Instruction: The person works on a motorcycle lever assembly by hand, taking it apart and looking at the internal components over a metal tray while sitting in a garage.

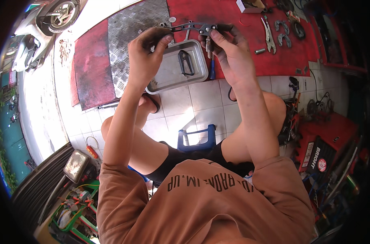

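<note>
Two hands, my left hand and right hand, pinch the dark bracket level, long axis left-right, above the metal tray.

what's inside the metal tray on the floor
One dark looped metal part lies inside the metal tray. The left hand covers the tray's near-left corner, so anything there is hidden.

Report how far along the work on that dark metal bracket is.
Done: one dark bracket piece already lies in the metal tray. In hand: the left hand and right hand hold up a long dark bracket by its ends, a bolt hanging under it. Left: locking pliers and more small parts lie untouched on the red mat.
</note>
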A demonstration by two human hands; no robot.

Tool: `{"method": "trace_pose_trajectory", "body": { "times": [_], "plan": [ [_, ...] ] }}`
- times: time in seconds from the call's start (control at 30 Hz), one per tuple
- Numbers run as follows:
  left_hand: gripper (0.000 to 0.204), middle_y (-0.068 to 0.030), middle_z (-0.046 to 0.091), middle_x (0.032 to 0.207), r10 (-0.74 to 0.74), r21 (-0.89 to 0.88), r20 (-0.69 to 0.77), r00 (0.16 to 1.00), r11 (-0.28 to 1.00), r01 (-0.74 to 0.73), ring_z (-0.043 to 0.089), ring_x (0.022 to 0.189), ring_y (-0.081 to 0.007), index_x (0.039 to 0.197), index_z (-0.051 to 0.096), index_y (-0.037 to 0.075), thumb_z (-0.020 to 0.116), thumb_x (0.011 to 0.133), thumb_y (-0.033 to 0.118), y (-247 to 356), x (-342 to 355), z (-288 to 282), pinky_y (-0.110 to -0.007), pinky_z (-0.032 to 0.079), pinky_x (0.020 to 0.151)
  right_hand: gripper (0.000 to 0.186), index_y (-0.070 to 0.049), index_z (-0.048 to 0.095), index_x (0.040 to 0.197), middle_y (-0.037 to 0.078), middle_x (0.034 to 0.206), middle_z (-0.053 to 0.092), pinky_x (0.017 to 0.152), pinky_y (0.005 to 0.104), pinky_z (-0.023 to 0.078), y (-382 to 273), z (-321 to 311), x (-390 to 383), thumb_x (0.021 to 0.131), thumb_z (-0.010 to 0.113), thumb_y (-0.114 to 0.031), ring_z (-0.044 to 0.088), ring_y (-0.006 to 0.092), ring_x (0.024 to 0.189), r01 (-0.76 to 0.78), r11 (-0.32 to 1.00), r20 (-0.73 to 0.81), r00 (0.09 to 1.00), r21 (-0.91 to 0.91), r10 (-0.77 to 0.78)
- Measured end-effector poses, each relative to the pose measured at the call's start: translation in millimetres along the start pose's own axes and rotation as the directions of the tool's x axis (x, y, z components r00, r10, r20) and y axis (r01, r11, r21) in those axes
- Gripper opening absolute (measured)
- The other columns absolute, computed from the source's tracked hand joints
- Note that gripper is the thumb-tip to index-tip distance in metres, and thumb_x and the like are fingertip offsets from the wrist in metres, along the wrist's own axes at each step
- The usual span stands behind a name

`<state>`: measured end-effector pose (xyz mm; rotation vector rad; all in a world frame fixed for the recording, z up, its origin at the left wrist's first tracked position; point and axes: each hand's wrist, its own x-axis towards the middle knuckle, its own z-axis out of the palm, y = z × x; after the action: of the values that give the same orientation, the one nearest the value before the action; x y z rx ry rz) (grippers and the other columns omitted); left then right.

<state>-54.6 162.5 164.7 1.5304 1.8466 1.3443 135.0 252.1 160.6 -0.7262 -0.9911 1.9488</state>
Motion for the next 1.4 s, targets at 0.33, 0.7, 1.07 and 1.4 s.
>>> {"method": "trace_pose_trajectory", "body": {
  "times": [0.33, 0.7, 1.07, 1.4],
  "plan": [
    [0.012, -0.0066, 0.069, 0.088, -0.072, -0.327, -0.152, 0.986, 0.945, 0.018, 0.064, 0.081, -0.0113, 0.096, 0.066, -0.004, 0.067, 0.084, -0.001, 13, -13, 16, -0.023, 0.050, 0.076, 0.023, -0.002, 0.055, 0.095, 0.008, 0.094, 0.064, 0.074, 0.0280, 0.053, 27, 27, -1, 0.079, 0.071, 0.002, 0.062, 0.0151, 0.087, 0.053, 0.999, 0.019, 0.998, -0.006, -0.053],
    [0.020, -0.0085, 0.071, 0.089, -0.028, -0.158, -0.290, 0.956, 0.987, -0.019, 0.068, 0.084, -0.0130, 0.099, 0.066, -0.003, 0.069, 0.080, -0.002, 10, -23, 2, -0.025, 0.053, 0.074, 0.027, -0.001, 0.053, 0.093, 0.009, 0.093, 0.064, 0.073, 0.0229, 0.054, 36, 49, -5, 0.076, 0.072, 0.008, 0.065, 0.0139, 0.092, 0.186, 0.955, 0.089, 0.981, -0.230, -0.170],
    [0.023, -0.0069, 0.072, 0.089, 0.336, 0.331, -0.327, 0.883, 0.916, -0.227, 0.070, 0.082, -0.0169, 0.095, 0.070, 0.004, 0.071, 0.073, -0.003, 5, -30, -1, -0.025, 0.053, 0.070, 0.025, 0.001, 0.053, 0.092, 0.010, 0.091, 0.067, 0.073, 0.0240, 0.055, 48, 52, -4, 0.078, 0.072, 0.004, 0.066, 0.0140, 0.088, 0.297, 0.896, 0.128, 0.955, -0.330, -0.269],
    [0.018, -0.0074, 0.067, 0.081, 0.253, 0.212, -0.274, 0.928, 0.957, -0.198, 0.066, 0.069, -0.0204, 0.091, 0.068, 0.004, 0.071, 0.073, 0.002, 11, -22, -10, -0.028, 0.052, 0.061, 0.023, 0.001, 0.055, 0.093, 0.010, 0.090, 0.066, 0.067, 0.0231, 0.054, 47, 53, -2, 0.079, 0.072, 0.001, 0.065, 0.0126, 0.079, 0.162, 0.972, 0.001, 0.986, -0.172, -0.164]
  ]
}}
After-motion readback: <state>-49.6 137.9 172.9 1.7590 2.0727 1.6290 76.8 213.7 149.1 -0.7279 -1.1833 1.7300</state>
